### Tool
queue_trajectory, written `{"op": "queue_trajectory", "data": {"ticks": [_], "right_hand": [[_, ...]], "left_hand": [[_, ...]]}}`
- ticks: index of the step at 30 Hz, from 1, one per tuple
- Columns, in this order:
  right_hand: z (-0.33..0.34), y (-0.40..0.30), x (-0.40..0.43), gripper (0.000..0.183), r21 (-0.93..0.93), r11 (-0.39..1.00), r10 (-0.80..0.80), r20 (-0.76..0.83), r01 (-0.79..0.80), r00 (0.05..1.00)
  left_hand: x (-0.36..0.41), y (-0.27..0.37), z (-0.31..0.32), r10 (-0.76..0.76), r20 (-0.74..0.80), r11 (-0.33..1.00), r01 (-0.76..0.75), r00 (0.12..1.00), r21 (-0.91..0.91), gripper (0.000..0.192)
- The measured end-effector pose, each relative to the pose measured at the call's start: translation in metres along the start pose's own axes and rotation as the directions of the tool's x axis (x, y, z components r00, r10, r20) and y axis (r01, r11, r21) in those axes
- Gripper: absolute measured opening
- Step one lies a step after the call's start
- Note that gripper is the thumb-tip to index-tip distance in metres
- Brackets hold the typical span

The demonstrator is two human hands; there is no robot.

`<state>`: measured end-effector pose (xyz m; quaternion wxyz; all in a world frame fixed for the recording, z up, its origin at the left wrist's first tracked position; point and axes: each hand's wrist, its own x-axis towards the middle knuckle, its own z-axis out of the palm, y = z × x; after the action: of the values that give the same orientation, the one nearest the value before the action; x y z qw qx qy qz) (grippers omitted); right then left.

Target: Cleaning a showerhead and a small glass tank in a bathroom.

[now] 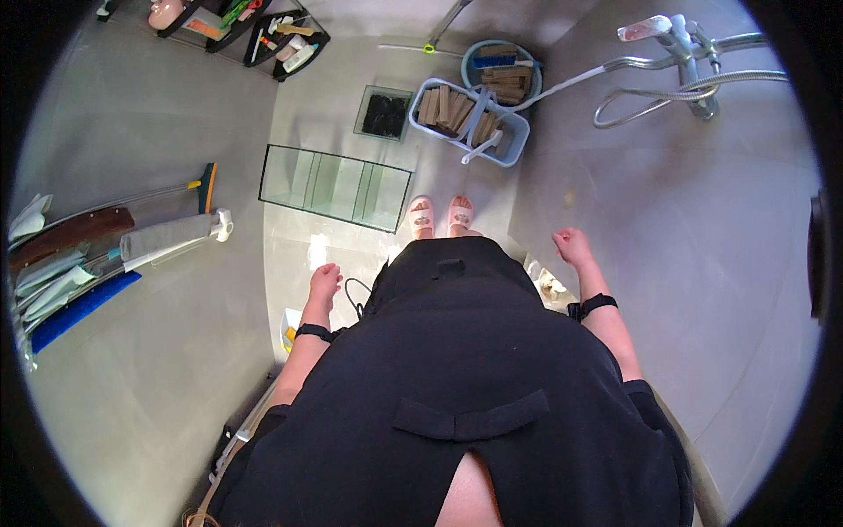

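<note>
My left hand [325,283] hangs beside my body with its fingers curled and nothing seen in it. On the other side, my right hand [573,247] is closed like a fist near the grey wall, also without a visible object. Before my feet lies a glass tank [337,184] divided into three compartments. Beyond it stands a small square glass container [361,120] with black material [386,115] inside. A light-blue divided basket [517,155] holds several brown blocks [444,105] and a white-handled tool [483,146]. Behind it, a round blue basin [469,60] contains more brown blocks and a blue brush [495,62].
A chrome mixer tap [685,66] with a hose projects from the right wall. Squeegee [207,188], mop and cloths [62,283] hang on the left wall. Corner shelves [288,43] carry bottles and brushes. A pole with a wide foot [429,48] leans at the back.
</note>
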<state>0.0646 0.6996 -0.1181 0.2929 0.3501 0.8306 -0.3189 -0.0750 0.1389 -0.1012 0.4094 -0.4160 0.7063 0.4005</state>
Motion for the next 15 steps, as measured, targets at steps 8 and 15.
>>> {"op": "queue_trajectory", "data": {"ticks": [8, 15], "right_hand": [[0.003, -0.016, 0.006, 0.025, 0.233, 0.926, 0.239, 0.247, -0.296, 0.939], [0.003, -0.02, 0.024, 0.022, 0.302, 0.885, 0.253, 0.331, -0.356, 0.909]], "left_hand": [[-0.022, 0.006, 0.009, 0.038, -0.058, 0.999, -0.037, 0.998, 0.014, 0.033], [-0.028, -0.034, 0.007, -0.07, -0.078, 0.997, 0.067, 0.994, -0.042, 0.032]]}}
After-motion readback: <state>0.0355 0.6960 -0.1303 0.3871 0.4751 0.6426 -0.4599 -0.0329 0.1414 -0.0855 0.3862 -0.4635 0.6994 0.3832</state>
